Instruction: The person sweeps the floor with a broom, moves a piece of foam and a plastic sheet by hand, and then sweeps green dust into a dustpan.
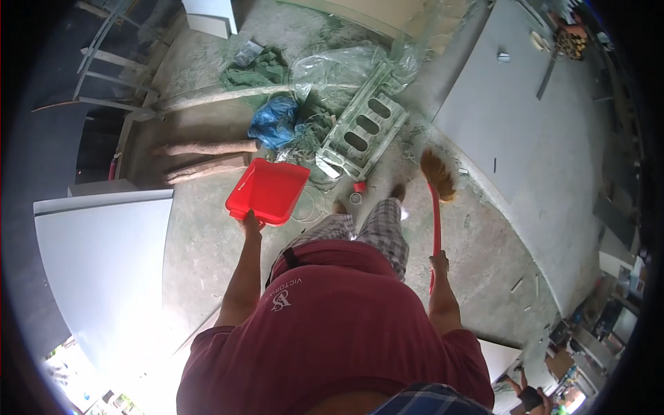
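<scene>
My left hand [252, 223] is closed round the near end of a red dustpan [273, 185], held out in front of me with its open side facing away. No debris shows in the pan. In my right hand [439, 262] is the red handle of a brush [437, 176] with brown bristles. The bristle end points away from me, above or on the concrete floor; I cannot tell whether it touches. Both hands are apart, one on either side of my body.
Ahead lies a dusty frame with oval holes [367, 124], beside a blue plastic bag [274, 123], clear plastic sheeting [332, 69] and green netting [257, 72]. Wooden pieces [207, 168] lie at left. Large pale panels [104, 256] stand on both sides. Another person [532, 398] is at lower right.
</scene>
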Action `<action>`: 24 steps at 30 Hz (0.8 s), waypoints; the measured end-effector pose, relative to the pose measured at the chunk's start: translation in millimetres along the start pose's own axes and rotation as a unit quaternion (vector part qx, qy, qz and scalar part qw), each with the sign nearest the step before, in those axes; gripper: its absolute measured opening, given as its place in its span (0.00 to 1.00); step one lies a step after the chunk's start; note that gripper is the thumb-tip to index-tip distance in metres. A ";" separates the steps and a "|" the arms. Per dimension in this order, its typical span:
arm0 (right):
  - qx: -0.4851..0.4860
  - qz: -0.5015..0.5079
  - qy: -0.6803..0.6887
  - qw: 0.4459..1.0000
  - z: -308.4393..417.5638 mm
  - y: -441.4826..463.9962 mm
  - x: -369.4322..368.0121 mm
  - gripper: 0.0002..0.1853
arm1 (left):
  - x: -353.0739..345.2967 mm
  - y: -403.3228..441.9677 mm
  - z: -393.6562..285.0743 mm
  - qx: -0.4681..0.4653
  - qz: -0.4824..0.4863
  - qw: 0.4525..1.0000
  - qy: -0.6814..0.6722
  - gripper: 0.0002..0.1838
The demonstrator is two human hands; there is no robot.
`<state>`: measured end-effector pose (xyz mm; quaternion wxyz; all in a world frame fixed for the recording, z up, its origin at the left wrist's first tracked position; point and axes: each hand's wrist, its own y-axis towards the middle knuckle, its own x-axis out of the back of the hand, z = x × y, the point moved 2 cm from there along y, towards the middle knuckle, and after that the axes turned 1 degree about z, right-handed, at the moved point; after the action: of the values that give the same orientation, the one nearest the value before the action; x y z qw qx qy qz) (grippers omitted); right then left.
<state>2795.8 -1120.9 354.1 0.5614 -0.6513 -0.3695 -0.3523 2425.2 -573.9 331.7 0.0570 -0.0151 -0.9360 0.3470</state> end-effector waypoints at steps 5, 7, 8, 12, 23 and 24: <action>-0.077 0.200 0.024 0.976 -4.8 56.5 25.9 0.26 | -31.3 -30.1 14.5 0.076 -0.090 0.993 -0.021 0.21; -0.088 0.262 0.006 0.961 -26.4 99.9 37.4 0.27 | -58.2 -50.5 21.4 0.069 -0.137 0.987 -0.035 0.21; -0.101 0.319 -0.001 0.942 -36.3 127.7 39.3 0.28 | -61.2 -41.9 35.6 0.075 -0.144 0.985 -0.060 0.22; -0.099 0.349 -0.007 0.932 -38.5 257.1 41.1 0.16 | -131.6 -59.3 9.7 0.099 -0.204 0.963 -0.143 0.24; -0.096 0.328 -0.088 0.936 229.3 437.4 139.5 0.36 | -281.7 9.5 47.6 0.012 -0.217 0.949 -0.227 0.24; -0.022 0.278 -0.164 0.946 253.9 447.8 123.2 0.38 | -286.4 29.9 58.6 0.031 -0.233 0.944 -0.231 0.24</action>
<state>3258.6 -901.9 220.0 0.5539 -0.7893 -0.2532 -0.0784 2702.4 -608.6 240.5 -0.0808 0.2860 -0.8895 0.3471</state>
